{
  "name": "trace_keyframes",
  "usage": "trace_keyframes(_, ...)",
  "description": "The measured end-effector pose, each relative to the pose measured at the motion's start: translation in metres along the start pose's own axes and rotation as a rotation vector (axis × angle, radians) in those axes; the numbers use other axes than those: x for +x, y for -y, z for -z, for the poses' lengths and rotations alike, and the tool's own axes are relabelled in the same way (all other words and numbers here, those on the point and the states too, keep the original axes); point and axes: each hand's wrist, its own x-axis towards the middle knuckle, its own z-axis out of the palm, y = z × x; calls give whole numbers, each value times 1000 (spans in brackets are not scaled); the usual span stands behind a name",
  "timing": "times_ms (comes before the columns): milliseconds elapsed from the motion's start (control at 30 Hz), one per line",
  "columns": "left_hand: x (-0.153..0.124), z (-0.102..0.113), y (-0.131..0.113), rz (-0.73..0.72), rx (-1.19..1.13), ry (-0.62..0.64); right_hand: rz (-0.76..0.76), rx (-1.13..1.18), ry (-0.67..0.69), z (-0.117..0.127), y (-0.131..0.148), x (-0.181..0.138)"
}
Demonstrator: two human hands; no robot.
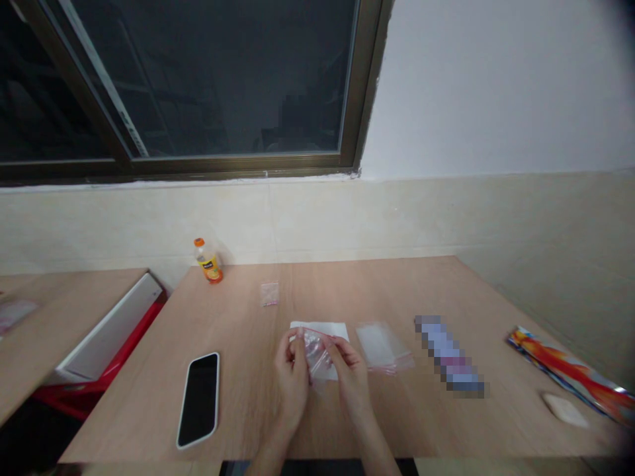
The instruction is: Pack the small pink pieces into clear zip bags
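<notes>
My left hand (292, 380) and my right hand (351, 378) pinch a small clear zip bag (316, 354) with a red seal edge between them, just above the wooden table (238, 423). Something pinkish shows inside the bag, too crumpled to identify. A white sheet (322, 330) lies under the bag, partly hidden by my hands. To the right of my right hand lies a flat clear plastic bag (381, 348). A smaller clear packet (269, 294) with a pink strip lies beyond my hands.
A black-screened phone in a white case (198, 400) lies left of my hands. An orange-capped juice bottle (208, 261) stands at the far edge. To the right are a pixelated package (449, 357), a colourful flame-printed packet (570, 373) and a white bar (564, 410).
</notes>
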Motion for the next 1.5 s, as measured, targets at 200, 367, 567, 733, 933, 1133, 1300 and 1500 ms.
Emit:
trace_keyframes(200, 14, 7, -2, -100, 33, 156, 69, -127, 33, 9, 11, 12)
trace_keyframes(367, 16, 8, -11, -98, 9, 252, 95, -154, 68, 15, 15, 17)
trace_keyframes(567, 14, 6, -6, 0, -45, 270, 99, -181, 65, 14, 18, 15)
trace_keyframes(733, 23, 11, -4, 30, -25, 384, 53, -183, 109, 17, 19, 16)
trace_keyframes(933, 22, 11, -9, -16, -1, 330, 65, -145, 102, 19, 18, 16)
trace_keyframes(1133, 22, 15, -10, -42, 61, 301, 93, -189, 80, 16, 24, 12)
trace_keyframes(1300, 20, 15, -19, -25, 54, 326, 109, -201, 95, 17, 23, 11)
trace_keyframes(1500, 20, 17, -22, -41, 90, 371, 115, -223, 156, 16, 13, 10)
